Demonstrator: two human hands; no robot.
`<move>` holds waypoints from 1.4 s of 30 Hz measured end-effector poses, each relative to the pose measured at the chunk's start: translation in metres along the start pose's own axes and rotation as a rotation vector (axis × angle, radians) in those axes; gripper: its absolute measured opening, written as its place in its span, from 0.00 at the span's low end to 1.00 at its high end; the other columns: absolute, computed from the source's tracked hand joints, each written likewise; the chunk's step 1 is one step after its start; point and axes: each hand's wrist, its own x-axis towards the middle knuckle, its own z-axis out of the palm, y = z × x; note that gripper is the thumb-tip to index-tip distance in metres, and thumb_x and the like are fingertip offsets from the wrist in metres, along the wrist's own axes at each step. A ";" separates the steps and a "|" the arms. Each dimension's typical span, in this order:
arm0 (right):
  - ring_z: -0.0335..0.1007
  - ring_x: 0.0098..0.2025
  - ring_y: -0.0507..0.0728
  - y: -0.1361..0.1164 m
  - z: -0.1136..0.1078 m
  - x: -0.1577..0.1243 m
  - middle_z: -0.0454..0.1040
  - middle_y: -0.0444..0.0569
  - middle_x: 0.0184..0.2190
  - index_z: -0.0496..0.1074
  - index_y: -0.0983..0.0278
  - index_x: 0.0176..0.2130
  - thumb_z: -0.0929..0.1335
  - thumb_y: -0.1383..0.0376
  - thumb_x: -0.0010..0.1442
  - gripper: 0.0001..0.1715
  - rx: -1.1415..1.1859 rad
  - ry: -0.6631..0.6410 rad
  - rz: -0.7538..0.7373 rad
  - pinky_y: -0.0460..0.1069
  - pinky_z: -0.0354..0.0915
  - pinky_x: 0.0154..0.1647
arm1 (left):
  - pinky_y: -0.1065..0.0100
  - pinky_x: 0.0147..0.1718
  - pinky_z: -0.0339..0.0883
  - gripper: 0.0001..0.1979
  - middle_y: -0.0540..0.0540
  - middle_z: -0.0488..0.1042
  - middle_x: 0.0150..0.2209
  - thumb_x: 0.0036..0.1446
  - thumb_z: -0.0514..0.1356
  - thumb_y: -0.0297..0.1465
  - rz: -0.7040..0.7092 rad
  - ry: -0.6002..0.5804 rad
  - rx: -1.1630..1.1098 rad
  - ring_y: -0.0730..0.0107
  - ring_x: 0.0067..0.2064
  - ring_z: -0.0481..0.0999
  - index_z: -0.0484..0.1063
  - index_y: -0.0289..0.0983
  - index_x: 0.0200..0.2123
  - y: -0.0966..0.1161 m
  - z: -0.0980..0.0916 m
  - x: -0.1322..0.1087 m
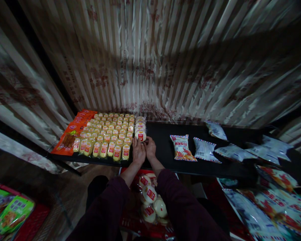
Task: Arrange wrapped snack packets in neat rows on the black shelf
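A row of round, flat white cakes in clear wrappers with red labels runs front to back on the black shelf. Both hands are at its near end. My left hand [138, 152] has its fingers at the lower left edge of the nearest wrapped round cake [140, 136]. At that cake's right side are the curled fingers of my right hand [150, 147]. The two hands almost touch and partly hide the cake's near edge. Just to the left stand close rows of yellow wrapped cakes [104, 149]. More wrapped round cakes [149, 194] lie in a red crate below my forearms.
An orange snack bag [74, 134] lies at the left end of the black shelf [162, 144]. Several puffed snack bags [182, 148] lie to the right. Crates of snack bags [266, 211] stand below right, and a red crate [37, 214] is below left. Striped curtain [150, 60] hangs behind.
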 end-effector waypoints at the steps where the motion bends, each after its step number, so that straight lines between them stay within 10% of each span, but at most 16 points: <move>1: 0.71 0.36 0.55 -0.001 0.000 0.000 0.73 0.48 0.34 0.70 0.64 0.45 0.65 0.74 0.50 0.21 -0.008 -0.004 0.001 0.48 0.66 0.41 | 0.54 0.68 0.41 0.27 0.33 0.52 0.67 0.62 0.45 0.31 0.001 -0.003 -0.002 0.54 0.70 0.43 0.62 0.24 0.60 0.000 0.000 0.000; 23: 0.70 0.34 0.53 -0.021 -0.019 -0.008 0.68 0.48 0.42 0.67 0.56 0.50 0.65 0.65 0.61 0.17 -0.282 -0.176 0.026 0.46 0.58 0.28 | 0.54 0.67 0.46 0.25 0.36 0.60 0.64 0.63 0.45 0.31 0.028 -0.043 -0.013 0.59 0.68 0.49 0.65 0.27 0.59 -0.016 0.004 0.003; 42: 0.70 0.40 0.55 -0.001 -0.018 -0.029 0.71 0.51 0.43 0.73 0.63 0.45 0.63 0.73 0.55 0.18 0.021 -0.065 -0.132 0.52 0.68 0.49 | 0.54 0.66 0.49 0.22 0.38 0.66 0.61 0.61 0.46 0.29 0.103 -0.034 0.013 0.61 0.68 0.52 0.69 0.30 0.54 -0.011 -0.007 -0.011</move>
